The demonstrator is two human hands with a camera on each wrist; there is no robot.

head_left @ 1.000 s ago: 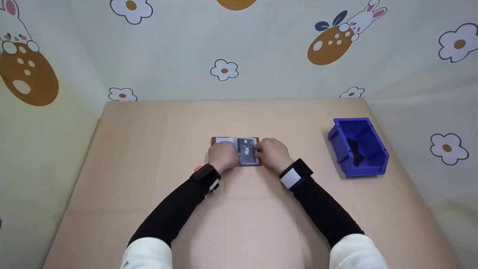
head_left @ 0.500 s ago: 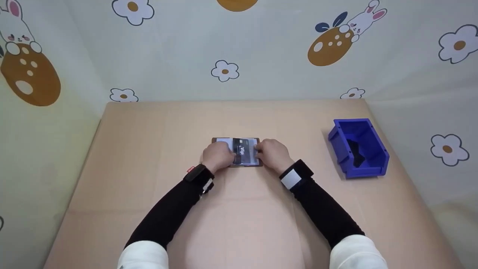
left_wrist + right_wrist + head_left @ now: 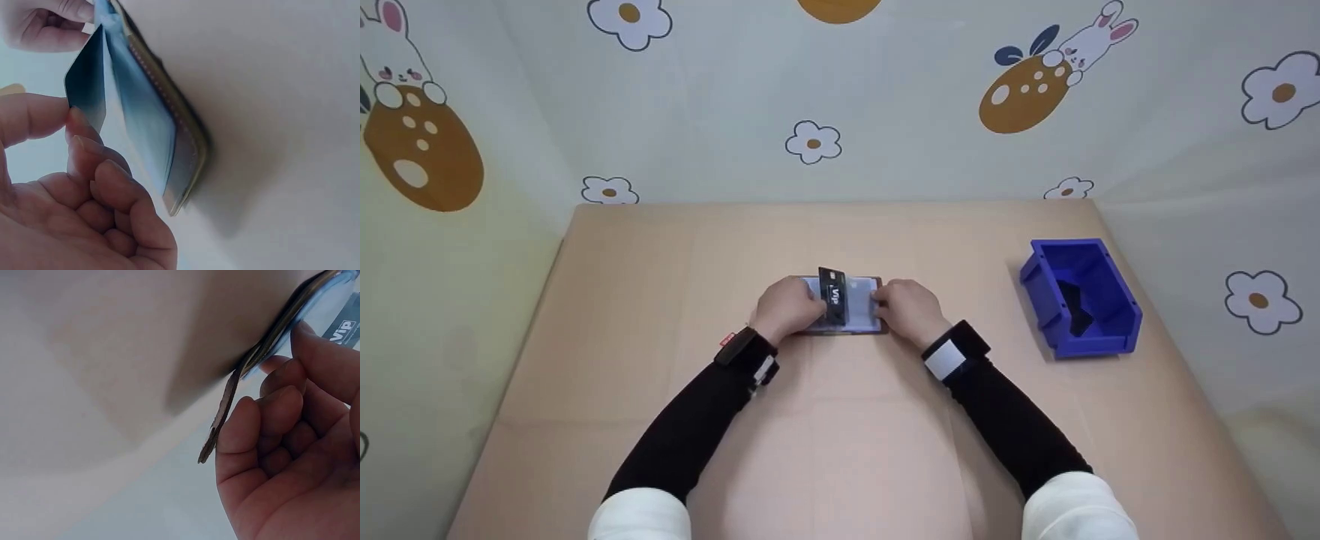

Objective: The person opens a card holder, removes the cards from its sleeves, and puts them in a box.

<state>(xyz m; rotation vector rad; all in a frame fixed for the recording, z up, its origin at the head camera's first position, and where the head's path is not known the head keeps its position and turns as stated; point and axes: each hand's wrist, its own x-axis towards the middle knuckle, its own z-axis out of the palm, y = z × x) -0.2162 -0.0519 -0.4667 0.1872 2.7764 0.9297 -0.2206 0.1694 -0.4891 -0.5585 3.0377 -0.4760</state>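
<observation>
Near the middle of the tan table (image 3: 660, 300) lies an open brown card wallet (image 3: 855, 327), mostly hidden under both hands, so only its far edge and pale clear sleeves show from the head view. The left hand (image 3: 786, 307) pinches a black card (image 3: 833, 295) between thumb and fingertips and holds it tilted up on edge above the wallet; the left wrist view shows the card's corner between the fingertips (image 3: 79, 126), its far end down among the sleeves. White letters "VIP" read on the card; smaller print on it is too blurred to make out. The right hand (image 3: 907, 307) rests on the wallet's right end with curled fingers gripping that edge; the right wrist view shows the fingers (image 3: 270, 416) against the leather rim.

Well to the right of the wallet stands a blue bin (image 3: 1110, 330) holding something dark that cannot be identified. Bare tabletop surrounds the wallet on every side. Behind the wallet, a cloth backdrop (image 3: 885, 112) shows rabbits and flowers.
</observation>
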